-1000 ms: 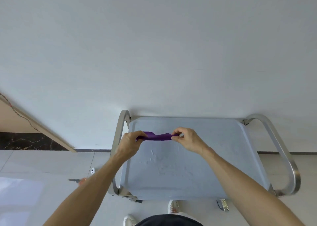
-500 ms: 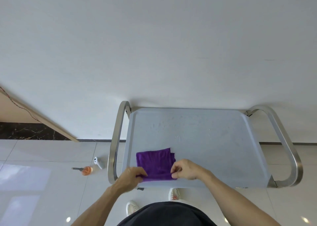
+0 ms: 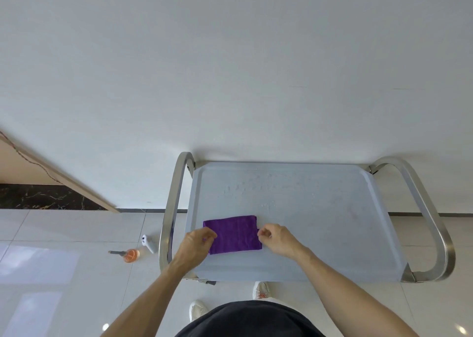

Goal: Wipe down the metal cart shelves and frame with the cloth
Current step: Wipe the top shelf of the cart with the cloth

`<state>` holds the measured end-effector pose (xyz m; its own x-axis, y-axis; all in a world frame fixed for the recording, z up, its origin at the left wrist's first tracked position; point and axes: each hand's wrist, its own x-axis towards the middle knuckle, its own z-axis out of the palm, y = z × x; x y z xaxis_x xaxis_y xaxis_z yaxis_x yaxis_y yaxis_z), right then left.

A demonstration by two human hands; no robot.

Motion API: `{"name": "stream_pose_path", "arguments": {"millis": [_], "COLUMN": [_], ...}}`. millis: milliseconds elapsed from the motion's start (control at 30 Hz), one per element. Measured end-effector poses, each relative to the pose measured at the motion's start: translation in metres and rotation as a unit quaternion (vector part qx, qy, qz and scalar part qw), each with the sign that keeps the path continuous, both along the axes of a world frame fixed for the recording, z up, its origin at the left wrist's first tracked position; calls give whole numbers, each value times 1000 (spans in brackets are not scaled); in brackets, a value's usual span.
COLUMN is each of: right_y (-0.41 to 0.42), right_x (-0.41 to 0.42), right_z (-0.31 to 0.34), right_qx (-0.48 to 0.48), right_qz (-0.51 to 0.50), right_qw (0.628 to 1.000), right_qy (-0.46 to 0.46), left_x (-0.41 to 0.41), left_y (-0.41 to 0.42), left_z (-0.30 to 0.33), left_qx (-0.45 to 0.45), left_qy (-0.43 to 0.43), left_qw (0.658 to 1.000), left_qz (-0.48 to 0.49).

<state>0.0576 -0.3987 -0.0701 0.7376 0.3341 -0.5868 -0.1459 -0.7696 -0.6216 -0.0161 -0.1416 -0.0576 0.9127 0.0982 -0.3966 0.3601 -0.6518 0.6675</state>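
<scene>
A folded purple cloth (image 3: pixel 234 234) lies flat on the near left part of the metal cart's top shelf (image 3: pixel 320 221). My left hand (image 3: pixel 197 244) pinches the cloth's left edge with curled fingers. My right hand (image 3: pixel 277 239) is at the cloth's right edge, fingertips curled together on it. Water droplets speckle the far part of the shelf. Curved steel frame handles stand at the left (image 3: pixel 171 208) and right (image 3: pixel 430 216) ends of the cart. The lower shelves are hidden under the top one.
The cart stands against a white wall. On the tiled floor left of the cart lie an orange spray bottle (image 3: pixel 131 254) and a small white object (image 3: pixel 148 243). My shoes (image 3: pixel 261 289) are at the cart's near edge.
One second ago both hands held the cloth stretched in the air over the shelf. It was then laid flat, and the hands have since moved from its near edge to its two sides.
</scene>
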Motion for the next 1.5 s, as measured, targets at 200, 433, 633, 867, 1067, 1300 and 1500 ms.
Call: {"name": "stream_pose_path", "arguments": {"millis": [200, 433, 633, 867, 1067, 1300, 1500], "right_y": [-19, -38, -46, -29, -26, -25, -28], "right_x": [-25, -22, -5, -22, -32, -34, -30], "right_z": [-30, -54, -68, -95, -121, -144, -147], "right_qx": [-21, -86, -104, -144, -178, -206, -206], "right_qz": [9, 88, 112, 79, 60, 47, 43], "right_qw": [1000, 977, 957, 945, 918, 881, 877], "right_qy": [17, -173, -248, -282, -349, -422, -432], "left_x": [-24, 9, 16, -12, -7, 11, -9], "left_y": [-15, -42, -78, -94, -95, -86, -86], "left_z": [-18, -25, -52, -69, -72, -103, -135], "left_qx": [20, 65, 200, 234, 242, 204, 244], "left_qy": [47, -19, 73, 55, -7, -170, -180], "left_qw": [998, 995, 965, 967, 969, 947, 942], "left_qz": [-29, -72, -151, -81, -60, -182, -147]}}
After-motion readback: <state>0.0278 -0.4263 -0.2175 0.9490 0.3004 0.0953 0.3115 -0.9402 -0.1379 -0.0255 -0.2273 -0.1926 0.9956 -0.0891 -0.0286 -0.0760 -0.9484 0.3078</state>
